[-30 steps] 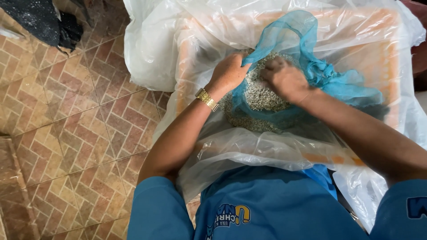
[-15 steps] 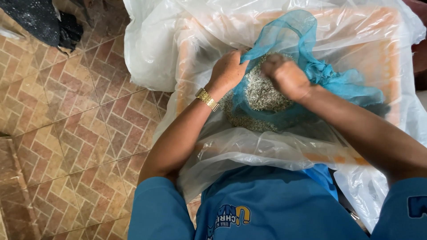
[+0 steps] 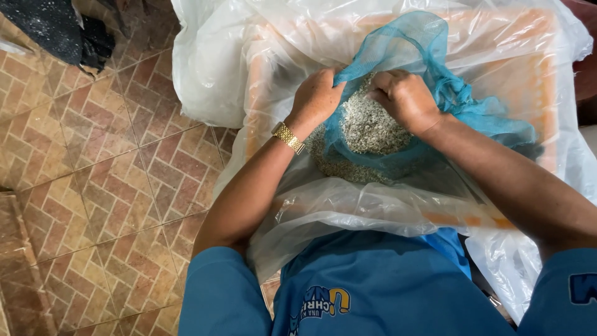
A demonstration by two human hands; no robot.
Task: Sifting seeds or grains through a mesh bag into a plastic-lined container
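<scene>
A blue mesh net bag (image 3: 415, 53) lies open inside an orange crate (image 3: 547, 74) lined with clear plastic sheeting (image 3: 217, 56). The bag holds a heap of small grey-white grains or shells (image 3: 367, 127). My left hand (image 3: 316, 96), with a gold watch on the wrist, grips the bag's left edge. My right hand (image 3: 405, 99) is closed in a fist on the mesh at the top of the heap, knuckles up. Both hands are close together over the bag's mouth.
Brown patterned floor tiles (image 3: 93, 174) spread to the left. A dark speckled cloth or bag (image 3: 59, 28) lies at the top left corner. My blue shirt (image 3: 373, 292) fills the bottom of the view, against the crate's near edge.
My right hand has shifted slightly up and toward the left hand, closing on the mesh. The bag's upper edge has lifted a little. The left hand keeps its grip.
</scene>
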